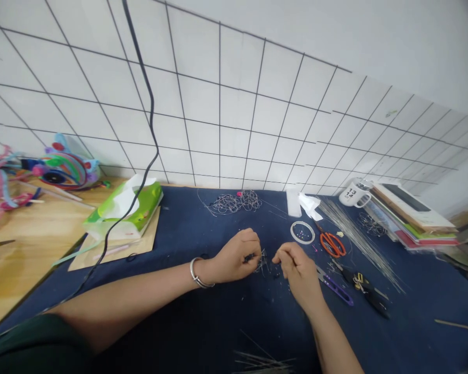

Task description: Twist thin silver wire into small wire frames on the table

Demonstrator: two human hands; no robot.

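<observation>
My left hand [236, 254], with a silver bracelet on its wrist, is closed on a small bent wire piece [262, 261]. Thin loops of that piece stick out to the right of the fingers, and the rest is hidden in the fist. Just to the right, my right hand [295, 265] has its thumb and fingers pinched together. Whatever it may hold is too small to make out. Tiny dark bits lie on the blue cloth between and below the hands. Purple-handled snips [337, 290] lie close to the right hand.
Beyond the hands is a wire tangle [234, 202]. At right are a round bead dish [302, 232], orange scissors [332, 244], black pliers [368, 293], straight wires [359, 239], a mug [354, 194] and stacked books [413, 213]. A green tissue pack [127, 208] and hanging black cable [152, 119] are left.
</observation>
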